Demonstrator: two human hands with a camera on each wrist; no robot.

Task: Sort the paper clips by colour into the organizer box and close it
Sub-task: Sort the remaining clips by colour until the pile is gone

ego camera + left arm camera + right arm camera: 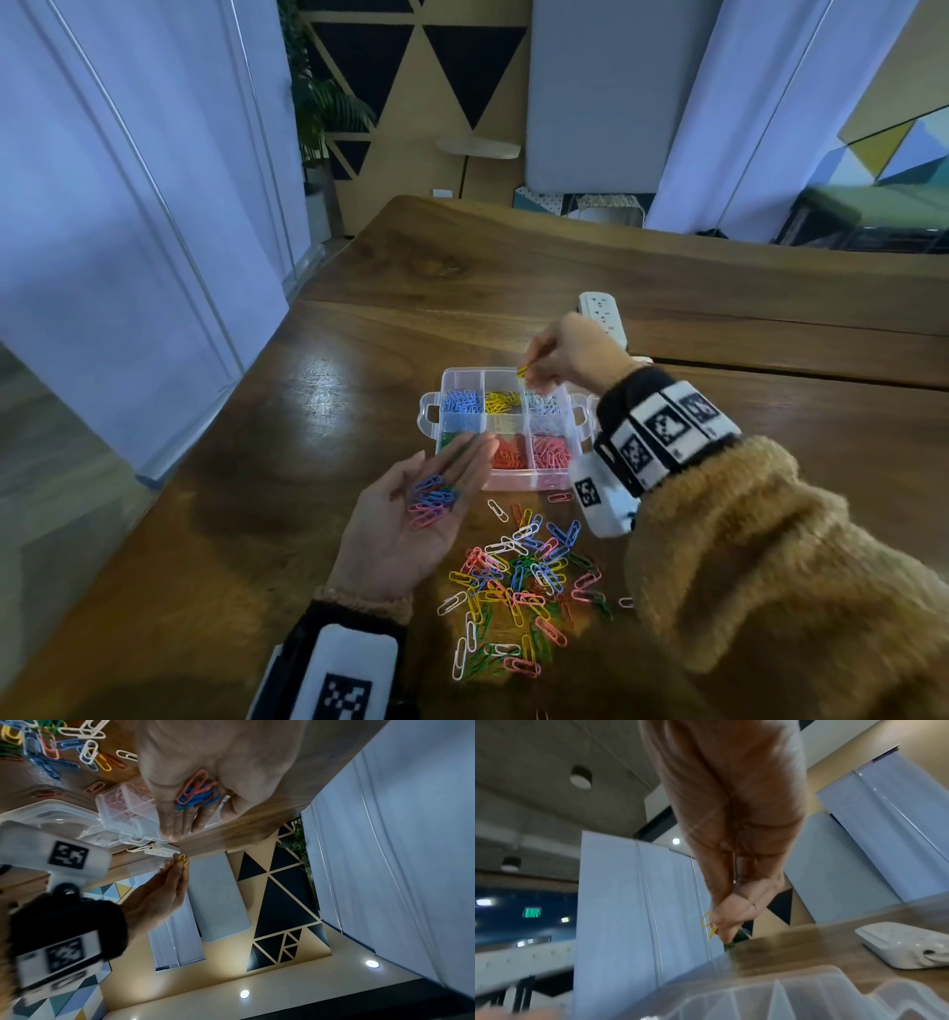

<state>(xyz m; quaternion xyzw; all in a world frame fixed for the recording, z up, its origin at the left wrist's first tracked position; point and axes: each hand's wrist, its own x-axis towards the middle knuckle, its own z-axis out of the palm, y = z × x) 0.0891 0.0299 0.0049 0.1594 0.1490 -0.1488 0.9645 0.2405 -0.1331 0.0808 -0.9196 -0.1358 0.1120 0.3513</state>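
A clear organizer box (429, 411) stands open on the wooden table, with blue, yellow, white, green, red and pink clips in separate compartments. My right hand (534, 367) hovers over the box's far edge and pinches a yellow paper clip (523, 372) (183, 859) (707, 921). My left hand (436, 493) lies palm up just in front of the box, fingers straight. It carries a small bunch of blue and pink clips (431, 499) (197, 791). A loose pile of mixed-colour clips (518, 580) lies on the table near me.
A white power strip (603, 313) (906, 945) lies beyond the box. The box's clear lid (51, 819) (770, 998) lies open to the right under my right wrist. The table's left edge runs diagonally close to my left hand.
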